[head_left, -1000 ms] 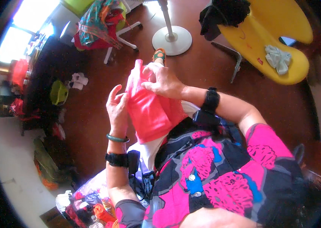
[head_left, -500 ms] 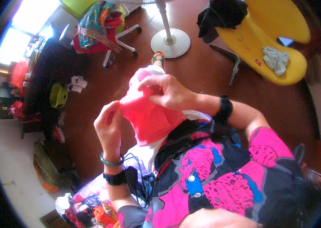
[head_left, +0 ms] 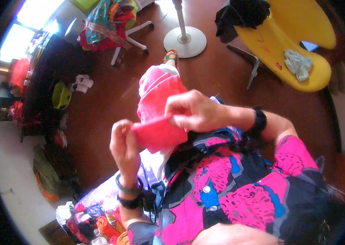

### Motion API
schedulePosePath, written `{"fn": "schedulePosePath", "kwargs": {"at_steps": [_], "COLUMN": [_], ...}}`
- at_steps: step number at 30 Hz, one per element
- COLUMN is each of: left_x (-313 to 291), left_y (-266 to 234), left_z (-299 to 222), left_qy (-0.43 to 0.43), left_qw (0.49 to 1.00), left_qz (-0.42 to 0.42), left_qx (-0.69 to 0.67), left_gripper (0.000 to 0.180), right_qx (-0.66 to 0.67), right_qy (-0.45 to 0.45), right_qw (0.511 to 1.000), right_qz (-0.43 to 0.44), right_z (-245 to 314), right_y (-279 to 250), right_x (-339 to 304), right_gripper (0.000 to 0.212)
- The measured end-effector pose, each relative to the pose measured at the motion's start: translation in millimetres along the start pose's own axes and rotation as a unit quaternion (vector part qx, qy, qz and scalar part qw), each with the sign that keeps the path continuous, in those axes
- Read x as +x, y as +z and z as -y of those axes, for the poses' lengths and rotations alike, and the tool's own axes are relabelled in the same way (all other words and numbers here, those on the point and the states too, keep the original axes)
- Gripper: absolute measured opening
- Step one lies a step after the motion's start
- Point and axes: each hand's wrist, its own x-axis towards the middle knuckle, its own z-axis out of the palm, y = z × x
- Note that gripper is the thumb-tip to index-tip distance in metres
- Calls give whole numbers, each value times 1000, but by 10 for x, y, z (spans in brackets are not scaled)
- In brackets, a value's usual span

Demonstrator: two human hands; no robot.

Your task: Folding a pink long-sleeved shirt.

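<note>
A coral-pink knit garment [head_left: 158,96] with a ribbed edge lies spread over my outstretched leg. My left hand [head_left: 125,145] is closed in a pinch on one end of the ribbed edge. The other end is pinched between the thumb and fingers of my right hand [head_left: 197,110]. Between the two hands the edge is lifted and stretched fairly straight. The far part of the cloth rests loosely folded toward my foot. What kind of garment it is I cannot tell.
Ahead stands a white fan base [head_left: 184,42]. A yellow moulded chair [head_left: 274,53] at the right holds a pale cloth [head_left: 298,64] and a black cloth [head_left: 241,18]. Several coloured clothes [head_left: 105,224] are piled at lower left. A green basin [head_left: 61,96] sits on the left floor.
Both hands have moved nearer my body, drawing the ribbed edge down over the garment. The far part now lies flatter along my leg, with both pinches kept.
</note>
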Motion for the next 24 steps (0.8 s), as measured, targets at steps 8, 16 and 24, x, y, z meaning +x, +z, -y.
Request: {"fn": "schedulePosePath", "kwargs": {"at_steps": [8, 16, 24], "left_x": [477, 146, 187], "left_y": [435, 730, 805], "left_z": [357, 458, 448], "left_qy": [198, 324, 227], "left_qw": [956, 784, 816], "left_qz": [-66, 140, 169], "left_qx": [204, 510, 504], "left_gripper": [19, 37, 50], "right_qx": [-33, -138, -345], "right_qy": [91, 16, -70], "right_qw": [991, 974, 925], "right_qz": [-92, -181, -142], "right_z": [-879, -923, -1179], "right_y": [-25, -179, -202], "right_x": [417, 570, 712], "right_gripper": [13, 7, 22]}}
